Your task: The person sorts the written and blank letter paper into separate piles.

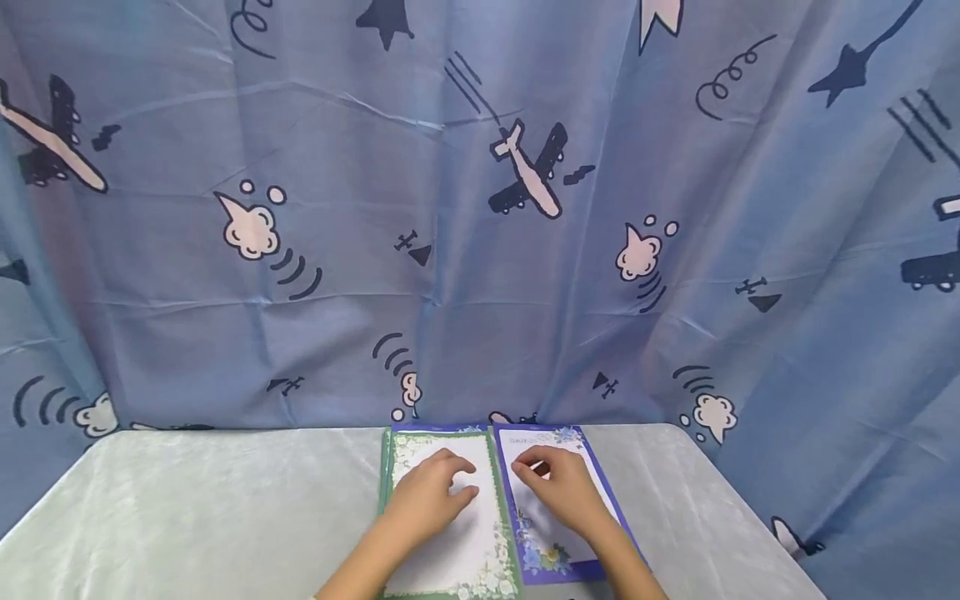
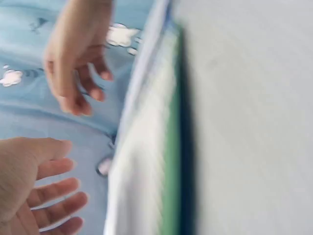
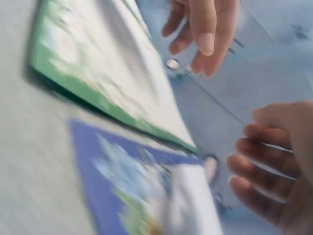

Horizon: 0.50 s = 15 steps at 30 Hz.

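Two decorated sheets of paper lie side by side on the table. The green-bordered sheet [image 1: 457, 550] with white flowers is on the left, over a stack with green and blue edges. To its right lies the purple-bordered sheet [image 1: 558, 537] with blue flowers. My left hand [image 1: 433, 493] hovers over the green-bordered sheet, thumb and fingers apart with nothing between them. Over the purple-bordered sheet is my right hand [image 1: 562, 487], its fingers loosely bent and holding nothing. Both wrist views show the left hand [image 2: 36, 191] and right hand [image 3: 274, 161] raised off the paper.
A pale grey cloth covers the table [image 1: 225, 508]. Behind it hangs a blue curtain [image 1: 337, 208] printed with planes, stars and clouds, which also runs along the right side. The stack's green and dark blue edge [image 2: 173, 196] shows in the left wrist view.
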Tool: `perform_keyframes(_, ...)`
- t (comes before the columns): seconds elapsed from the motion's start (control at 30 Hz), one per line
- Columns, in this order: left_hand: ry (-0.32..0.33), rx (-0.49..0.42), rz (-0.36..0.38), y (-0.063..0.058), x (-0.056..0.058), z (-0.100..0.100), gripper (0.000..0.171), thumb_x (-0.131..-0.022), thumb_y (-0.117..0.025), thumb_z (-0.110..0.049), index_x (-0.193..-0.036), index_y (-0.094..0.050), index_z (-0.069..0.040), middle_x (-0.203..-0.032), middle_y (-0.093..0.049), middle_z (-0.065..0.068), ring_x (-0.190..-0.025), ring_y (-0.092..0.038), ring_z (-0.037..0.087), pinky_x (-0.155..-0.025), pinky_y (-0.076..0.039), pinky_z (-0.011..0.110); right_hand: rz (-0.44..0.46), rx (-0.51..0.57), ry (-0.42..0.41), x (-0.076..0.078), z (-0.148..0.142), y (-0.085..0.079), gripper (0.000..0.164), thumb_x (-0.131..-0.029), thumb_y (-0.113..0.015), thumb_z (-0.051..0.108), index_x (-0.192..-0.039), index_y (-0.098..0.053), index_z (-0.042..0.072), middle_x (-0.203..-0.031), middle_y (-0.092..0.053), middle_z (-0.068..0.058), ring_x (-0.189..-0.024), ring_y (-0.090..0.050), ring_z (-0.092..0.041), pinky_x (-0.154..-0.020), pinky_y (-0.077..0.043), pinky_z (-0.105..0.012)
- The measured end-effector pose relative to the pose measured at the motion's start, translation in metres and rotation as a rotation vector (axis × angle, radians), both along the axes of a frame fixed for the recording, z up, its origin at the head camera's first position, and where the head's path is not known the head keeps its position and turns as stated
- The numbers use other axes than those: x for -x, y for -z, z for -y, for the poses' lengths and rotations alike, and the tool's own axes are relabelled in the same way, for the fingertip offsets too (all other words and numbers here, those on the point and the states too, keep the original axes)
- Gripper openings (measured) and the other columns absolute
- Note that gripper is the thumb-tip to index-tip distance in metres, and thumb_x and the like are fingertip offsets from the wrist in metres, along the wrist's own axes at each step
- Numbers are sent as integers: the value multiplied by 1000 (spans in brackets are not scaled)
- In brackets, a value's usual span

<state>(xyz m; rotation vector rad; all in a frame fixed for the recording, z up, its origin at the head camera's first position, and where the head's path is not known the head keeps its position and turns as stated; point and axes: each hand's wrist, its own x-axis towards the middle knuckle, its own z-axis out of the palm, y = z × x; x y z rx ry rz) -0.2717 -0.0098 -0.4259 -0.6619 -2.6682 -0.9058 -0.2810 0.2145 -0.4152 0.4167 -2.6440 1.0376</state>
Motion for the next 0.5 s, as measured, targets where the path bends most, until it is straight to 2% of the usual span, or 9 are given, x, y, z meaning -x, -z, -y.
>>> perform_keyframes(0.1,-27,26,-45,5,-3,16,25,-86,-78,-24,-109,-75,-14,-105,-71,-1,-88,-67,16,-74,-55,35,34,60,-15,-2,10,5,9,-92,-73,20,-93,-78,12,-87,-77,3,-73,-68,-8,-66,-53,-22)
perform_keyframes(0.2,-73,3,-71,16,-4,32,32,-85,-79,-21,-116,-72,-14,-111,-70,1,-98,-68,21,-83,-56,42,80,143,-17,-4,19,11,12,-93,-72,21,-95,-78,10,-87,-77,0,-73,-67,-8,-61,-52,-21)
perform_keyframes(0.37,-231,-176,-102,41,3,59,43,-83,-80,-17,-125,-68,-12,-122,-68,7,-115,-64,29,-98,-51,49,122,287,2,-3,35,32,15,-93,-72,22,-96,-77,9,-85,-75,-5,-71,-64,-6,-59,-53,-22)
perform_keyframes(0.43,-290,-267,-99,49,7,67,45,-83,-80,-16,-125,-68,-10,-125,-67,10,-118,-62,32,-101,-49,51,133,315,19,-2,40,41,14,-93,-73,22,-95,-78,9,-82,-74,-5,-67,-61,-4,-58,-52,-21)
perform_keyframes(0.5,-324,-306,-82,54,9,74,44,-83,-79,-17,-124,-68,-8,-127,-66,13,-120,-61,35,-103,-47,53,126,324,36,-2,43,49,12,-93,-73,21,-94,-78,11,-79,-73,-2,-63,-59,-3,-56,-50,-20)
